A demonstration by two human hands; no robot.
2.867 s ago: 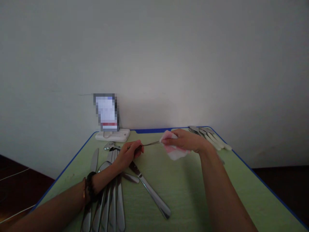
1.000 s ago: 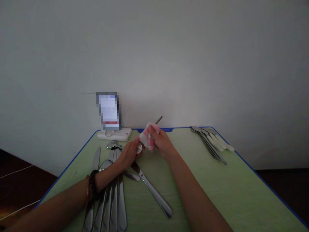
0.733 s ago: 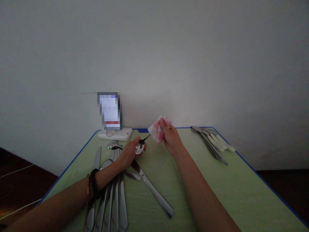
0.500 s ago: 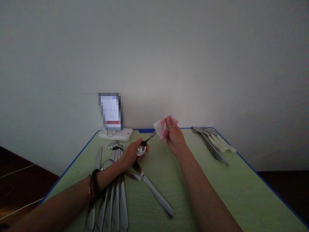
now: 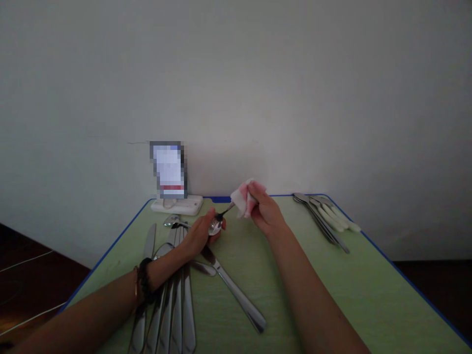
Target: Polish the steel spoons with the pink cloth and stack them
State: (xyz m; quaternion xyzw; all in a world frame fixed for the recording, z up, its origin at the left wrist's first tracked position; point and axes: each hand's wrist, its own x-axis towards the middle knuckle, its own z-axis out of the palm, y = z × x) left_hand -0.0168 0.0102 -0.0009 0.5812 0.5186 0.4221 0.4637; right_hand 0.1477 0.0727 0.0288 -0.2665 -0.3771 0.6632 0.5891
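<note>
My left hand (image 5: 201, 233) is closed on the bowl end of a shiny metal spoon (image 5: 215, 226), whose handle points up and to the right. A folded pink and white cloth (image 5: 242, 199) covers the far end of that handle. My right hand (image 5: 268, 212) pinches the cloth with the thumb on top. Below my left hand and forearm lie several metal knives (image 5: 189, 309) side by side, handles toward me. One more knife (image 5: 239, 295) lies aslant to their right. Another spoon (image 5: 171, 221) rests just beyond my left hand, partly hidden.
At the back left a blurred-out phone (image 5: 168, 169) leans upright on a white stand (image 5: 191, 205). Several metal spoons (image 5: 320, 223) and white-handled utensils (image 5: 337, 219) lie at the back right. The green table (image 5: 228, 339) has a blue edge and meets a pale wall (image 5: 295, 98).
My right hand and the cloth have shifted slightly left and down along the spoon's handle, and the cloth has bunched up more. My left hand holds nearly the same place.
</note>
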